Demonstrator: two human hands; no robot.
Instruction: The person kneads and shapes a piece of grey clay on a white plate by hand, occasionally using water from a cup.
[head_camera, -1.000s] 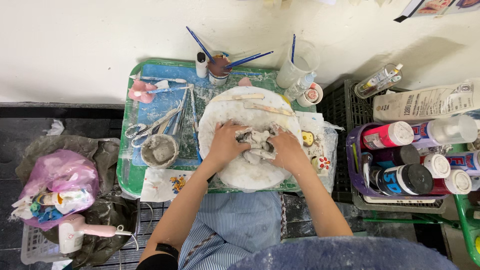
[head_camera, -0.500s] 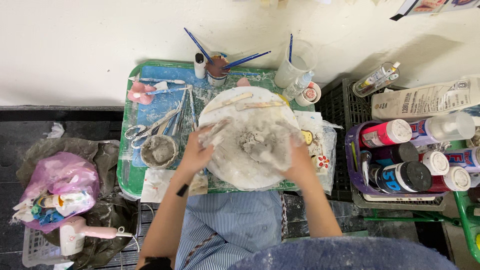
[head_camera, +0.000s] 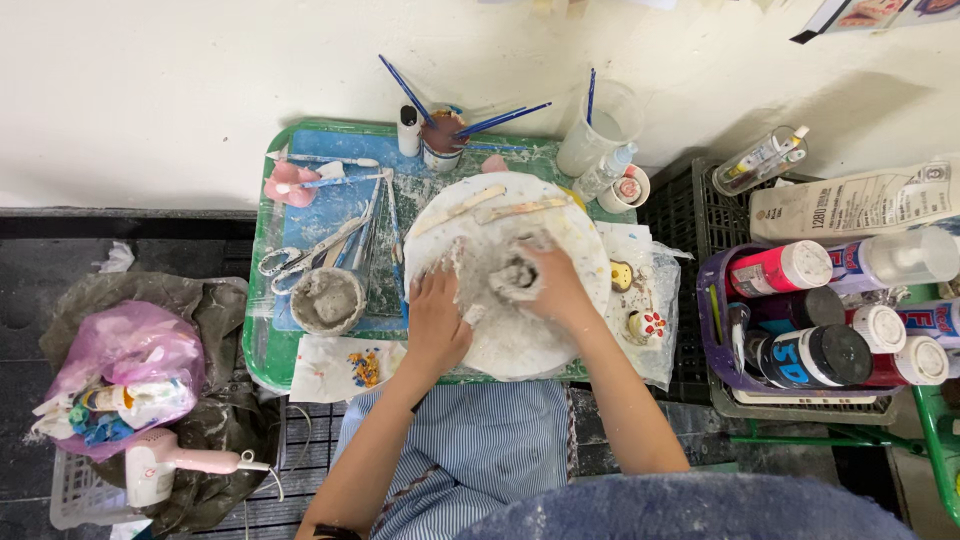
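Grey clay lump (head_camera: 512, 275) sits mid-disc on the white round board (head_camera: 570, 225). My right hand (head_camera: 556, 287) cups it, fingers curled round; my left hand (head_camera: 436, 322) presses flat beside it, seemingly gripping nothing. Risk: wet walls collapsing under squeeze, or an elbow knocking the paint bottles (head_camera: 790, 268) right.

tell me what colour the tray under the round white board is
Green, with a blue mat lying in it. The tray shows best in the head view, its rim plain at the left edge.

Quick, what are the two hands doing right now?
Left hand: open, palm down on the round white board.
Right hand: curled around the grey clay lump.
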